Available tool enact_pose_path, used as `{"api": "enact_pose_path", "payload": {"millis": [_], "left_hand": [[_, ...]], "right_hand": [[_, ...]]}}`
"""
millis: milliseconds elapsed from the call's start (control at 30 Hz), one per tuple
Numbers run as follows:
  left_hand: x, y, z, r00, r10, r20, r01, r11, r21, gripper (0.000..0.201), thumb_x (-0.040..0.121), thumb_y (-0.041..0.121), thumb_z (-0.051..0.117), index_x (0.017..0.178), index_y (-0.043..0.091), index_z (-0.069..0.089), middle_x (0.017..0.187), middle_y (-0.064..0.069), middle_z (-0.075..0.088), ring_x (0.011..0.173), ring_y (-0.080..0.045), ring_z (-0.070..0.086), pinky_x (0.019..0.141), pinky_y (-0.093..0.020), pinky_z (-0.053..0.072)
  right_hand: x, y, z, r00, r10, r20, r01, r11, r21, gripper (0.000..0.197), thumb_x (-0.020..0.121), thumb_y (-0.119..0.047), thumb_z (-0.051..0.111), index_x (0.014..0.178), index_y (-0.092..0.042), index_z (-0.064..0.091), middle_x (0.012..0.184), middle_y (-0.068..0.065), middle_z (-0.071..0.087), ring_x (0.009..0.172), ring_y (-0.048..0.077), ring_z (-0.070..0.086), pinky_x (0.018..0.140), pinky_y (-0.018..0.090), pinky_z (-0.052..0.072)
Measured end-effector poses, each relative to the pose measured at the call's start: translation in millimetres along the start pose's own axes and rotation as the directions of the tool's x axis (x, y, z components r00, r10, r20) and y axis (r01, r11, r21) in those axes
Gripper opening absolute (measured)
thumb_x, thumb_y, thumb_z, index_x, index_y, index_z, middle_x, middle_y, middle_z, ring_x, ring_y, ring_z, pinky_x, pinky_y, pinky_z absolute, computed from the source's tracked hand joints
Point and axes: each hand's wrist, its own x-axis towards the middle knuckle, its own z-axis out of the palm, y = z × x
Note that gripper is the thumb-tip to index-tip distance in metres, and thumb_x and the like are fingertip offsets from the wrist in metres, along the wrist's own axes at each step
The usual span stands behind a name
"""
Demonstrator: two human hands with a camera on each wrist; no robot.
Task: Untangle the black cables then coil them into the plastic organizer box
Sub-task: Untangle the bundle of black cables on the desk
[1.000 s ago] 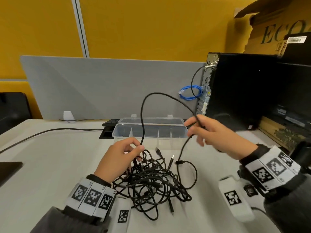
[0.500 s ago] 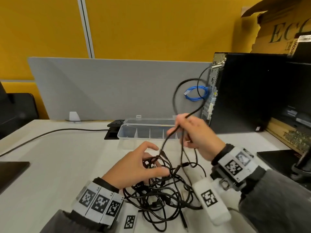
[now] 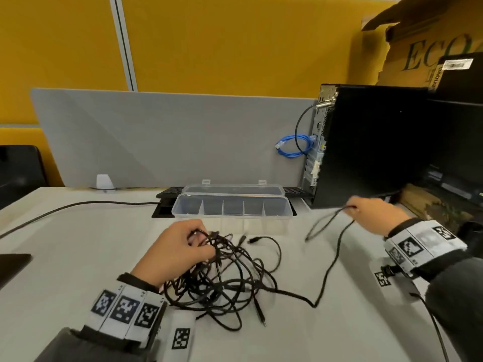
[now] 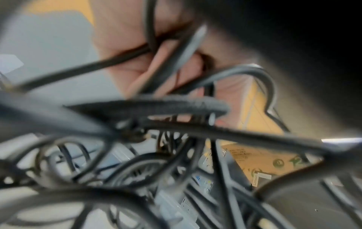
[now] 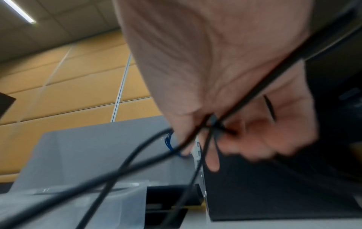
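Observation:
A tangle of black cables point(image 3: 222, 280) lies on the white desk in front of me. My left hand point(image 3: 180, 252) sits on its left side, fingers curled round several strands point(image 4: 156, 72). My right hand point(image 3: 366, 212) is far to the right, beside the computer tower, pinching one black cable point(image 3: 332, 254) that runs back down to the tangle. In the right wrist view the cable point(image 5: 195, 142) crosses the curled fingers. The clear plastic organizer box point(image 3: 232, 214) stands open behind the tangle, its compartments holding nothing.
A black computer tower point(image 3: 371, 145) stands at the right with a blue cable point(image 3: 295, 145) at its back. A grey divider panel point(image 3: 167, 137) closes the desk's far side. Another black cable point(image 3: 65, 209) runs across the left. A dark flat object point(image 3: 13, 265) lies at the left edge.
My right hand has swung from above the tangle out to the right, drawing one cable away from the pile. My left hand has closed onto the tangle's strands and holds it down.

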Motion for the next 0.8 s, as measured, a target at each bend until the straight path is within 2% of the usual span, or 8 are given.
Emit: {"api": "enact_pose_path", "payload": {"millis": [100,167,267,367,467,567,633,800], "left_hand": [[4,-4,0,0.991,-0.104,-0.078,0.102,0.994,-0.031,0.017,0.069,0.017,0.069,0.069,0.01,0.053,0.054,0.006,0.033,0.051,-0.012,0.03,0.053,-0.027,0.028],[6,-6,3,0.988,-0.136,-0.078,0.134,0.99,-0.038,0.017,0.073,0.014,0.068,0.068,0.011,0.053,0.053,0.007,0.032,0.05,-0.011,0.03,0.052,-0.026,0.029],[7,-7,6,0.982,-0.168,-0.083,0.165,0.986,-0.033,0.017,0.076,0.014,0.067,0.068,0.013,0.052,0.055,0.006,0.034,0.05,-0.011,0.032,0.053,-0.026,0.032],[6,-5,8,0.978,-0.19,-0.082,0.188,0.982,-0.033,0.015,0.078,0.015,0.065,0.071,0.013,0.052,0.058,0.003,0.036,0.052,-0.013,0.036,0.054,-0.027,0.034],[6,-2,11,0.976,-0.191,-0.108,0.19,0.982,-0.022,0.022,0.08,0.015,0.063,0.067,0.016,0.046,0.059,0.003,0.036,0.053,-0.013,0.037,0.053,-0.026,0.033],[5,0,12,0.973,-0.205,-0.104,0.206,0.979,-0.003,0.017,0.082,0.016,0.062,0.073,0.014,0.047,0.06,0.002,0.039,0.053,-0.014,0.04,0.047,-0.025,0.036],[4,2,10,0.971,-0.223,-0.088,0.223,0.975,-0.014,0.013,0.083,0.016,0.061,0.08,0.011,0.05,0.061,0.0,0.042,0.051,-0.015,0.045,0.042,-0.025,0.041],[7,3,8,0.964,-0.244,-0.102,0.229,0.963,-0.143,0.011,0.086,0.014,0.056,0.079,0.009,0.05,0.064,-0.002,0.045,0.053,-0.015,0.043,0.047,-0.026,0.041]], "right_hand": [[-18,-6,-2,0.976,-0.002,0.219,0.016,0.998,-0.06,0.031,0.094,-0.048,0.043,0.116,-0.029,0.052,0.099,-0.006,0.057,0.063,0.005,0.05,0.056,0.017,0.041],[-29,-16,-10,0.973,-0.025,0.231,0.056,0.99,-0.131,0.04,0.091,-0.055,0.043,0.124,-0.032,0.05,0.113,-0.007,0.056,0.062,-0.002,0.043,0.062,0.017,0.039],[-42,-41,-22,0.994,-0.096,0.051,0.107,0.94,-0.324,0.044,0.089,-0.063,0.036,0.122,-0.038,0.049,0.113,-0.005,0.061,0.083,0.01,0.058,0.071,0.022,0.045],[-66,-84,-33,0.942,-0.329,-0.072,0.323,0.943,-0.084,0.047,0.082,-0.068,0.03,0.104,-0.035,0.056,0.091,-0.007,0.066,0.074,0.008,0.058,0.066,0.021,0.044],[-97,-128,-31,0.741,-0.624,0.247,0.475,0.748,0.464,0.052,0.08,-0.067,0.038,0.096,-0.024,0.063,0.084,-0.008,0.07,0.061,0.007,0.058,0.061,0.019,0.045],[-103,-144,-14,0.47,-0.755,0.457,0.432,0.648,0.627,0.028,0.091,-0.042,0.052,0.088,-0.017,0.062,0.077,-0.003,0.069,0.039,0.011,0.045,0.041,0.017,0.039],[-92,-134,-17,0.504,-0.755,0.42,0.404,0.636,0.658,0.025,0.096,-0.035,0.047,0.079,-0.02,0.057,0.062,-0.002,0.062,0.032,0.009,0.038,0.035,0.016,0.033],[-69,-93,-46,0.76,-0.649,0.026,0.47,0.576,0.669,0.03,0.097,-0.028,0.041,0.073,-0.013,0.05,0.05,-0.008,0.042,0.037,0.006,0.035,0.039,0.017,0.034]]}}
